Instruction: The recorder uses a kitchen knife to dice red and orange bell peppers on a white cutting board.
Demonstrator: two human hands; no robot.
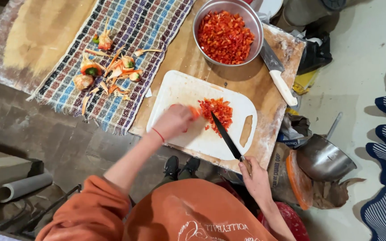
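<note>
The right hand (255,176) closes around the black-bladed kitchen knife (225,136), tip in the diced red pepper pile (216,111) on the white plastic cutting board (179,91). The left hand (174,121), fingers curled, pins an orange pepper piece (195,111) just left of the blade

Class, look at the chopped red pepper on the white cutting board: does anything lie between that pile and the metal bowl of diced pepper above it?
Nothing visible does. Between the chopped pepper pile and the metal bowl lie only bare cutting board and wooden tabletop. The white-handled knife lies to the bowl's side, off that path.
</note>
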